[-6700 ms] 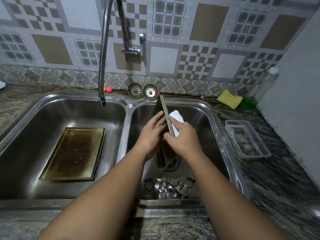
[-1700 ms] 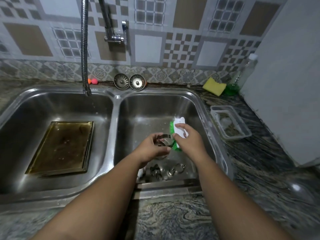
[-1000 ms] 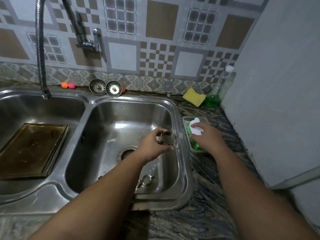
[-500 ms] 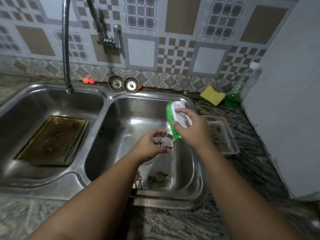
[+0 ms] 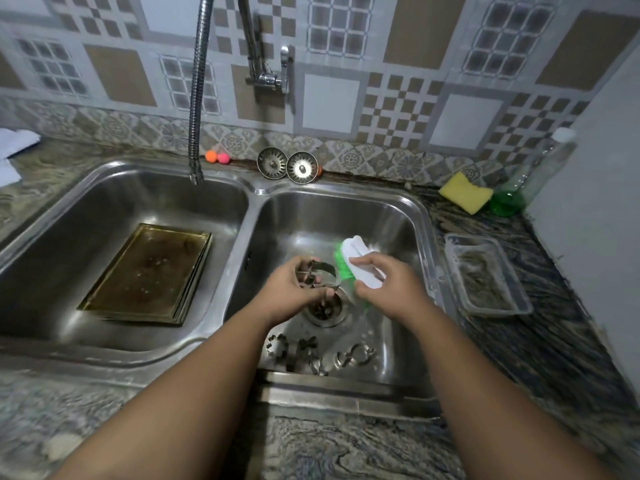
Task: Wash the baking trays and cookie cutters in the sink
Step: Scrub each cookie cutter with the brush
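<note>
Over the right basin of the steel sink, my left hand grips a metal cookie cutter. My right hand holds a white-handled brush with green bristles, its bristles against the cutter. Several more cookie cutters lie on the basin floor near the front edge, below the drain. Stained baking trays lie stacked flat in the left basin.
A flexible faucet hose hangs over the left basin. Two sink strainers lean at the back wall. A yellow sponge, a green soap bottle and a clear plastic tray sit on the counter at right.
Earlier I scrubbed a tray; it is gone from my hands and I hold a cutter instead. My right hand dipped the brush at the plastic tray, then brought it back against the cutter.
</note>
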